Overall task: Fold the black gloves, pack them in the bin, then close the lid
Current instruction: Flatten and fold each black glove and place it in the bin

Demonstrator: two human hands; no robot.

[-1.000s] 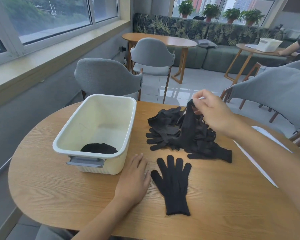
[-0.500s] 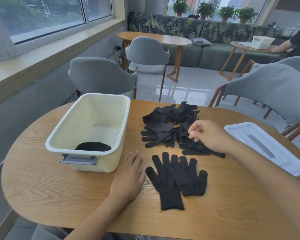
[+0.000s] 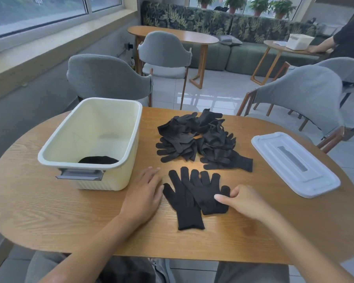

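So this looks like the folding step. Two black gloves (image 3: 194, 198) lie overlapped just right of the cream bin (image 3: 90, 139), which already has one folded bit inside. Left hand (image 3: 143, 193) rests flat, grip spread, touching the left glove's edge; right hand (image 3: 241, 201) pinches the right glove's thumb side. I'd guess next is squaring them up, then folding. Loose glove pile (image 3: 200, 139) sits right of the bin, white lid (image 3: 294, 164) further right. Oval wooden surface (image 3: 49, 211), grey chairs, sofa behind.
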